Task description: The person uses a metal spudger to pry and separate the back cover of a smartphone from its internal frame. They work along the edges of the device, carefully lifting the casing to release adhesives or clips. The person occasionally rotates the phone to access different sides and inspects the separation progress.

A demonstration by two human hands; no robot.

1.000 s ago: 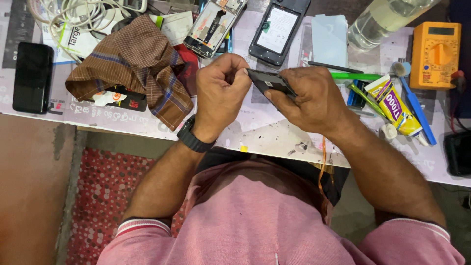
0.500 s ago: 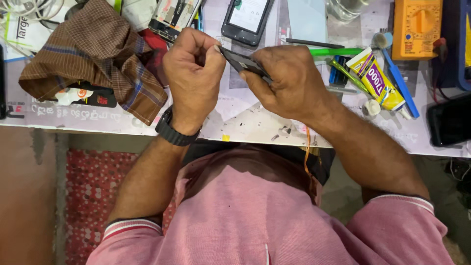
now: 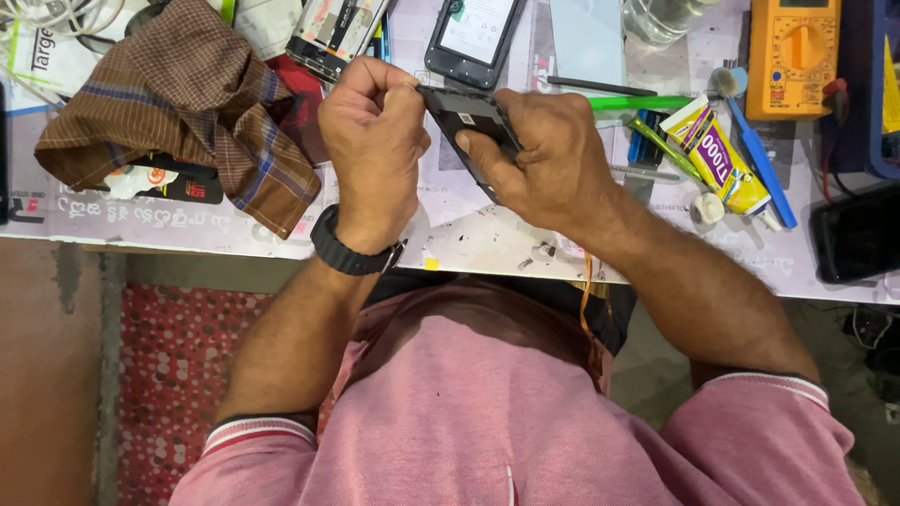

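- We see the left hand curled into a loose fist above the white paper-covered workbench, knuckles toward the camera, wrist bent up from a forearm that rises from the lower left; a black wristwatch sits on that wrist.
- Its thumb and fingertips are pressed together at the top left corner of the thin black phone part, pinching that corner.
- The right hand wraps the same part from the right, fingers folded over its far edge and thumb lying along the near face; it is clamped on the part, with the forearm running down to the lower right.
- The black part is tilted, held between both hands above the bench, in front of the chest in a pink shirt.
- Just left of the left hand we note a crumpled brown checked cloth.
- Beyond the hands lies a black smartphone with a lit screen.
- To the right rest a yellow glue tube and an orange multimeter.
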